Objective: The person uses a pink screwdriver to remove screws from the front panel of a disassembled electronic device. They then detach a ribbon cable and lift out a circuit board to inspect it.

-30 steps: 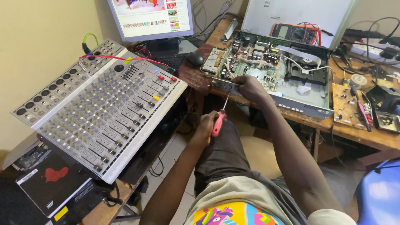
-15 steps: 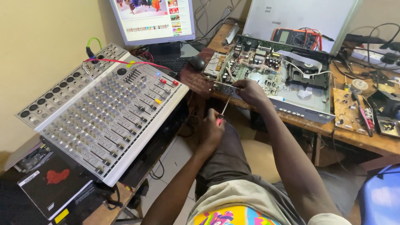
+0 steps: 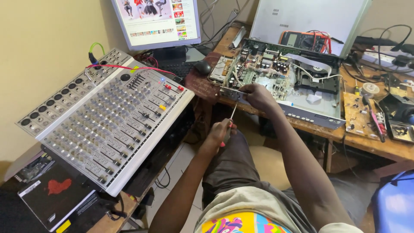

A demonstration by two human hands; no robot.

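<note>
My left hand [image 3: 217, 134] grips a screwdriver [image 3: 232, 113] with a red handle, its thin shaft pointing up toward the front edge of an opened electronic device [image 3: 284, 82] on the wooden table [image 3: 379, 144]. My right hand [image 3: 256, 95] rests on that front edge, fingers closed on a small metal panel [image 3: 230, 92] at the device's near left corner. Green circuit boards, wires and a flat ribbon cable lie exposed inside the chassis.
A large grey audio mixer [image 3: 108, 118] tilts at my left, with a red cable across its top. A monitor [image 3: 157, 21], a mouse [image 3: 202, 67] and a multimeter [image 3: 304, 41] sit behind. Loose circuit boards [image 3: 360, 110] and tools lie on the table's right. A blue seat [image 3: 396, 203] stands at lower right.
The view has shifted closer to the device. My left hand has slid up over the screwdriver's red handle, and its tip stays at the device's front edge.
</note>
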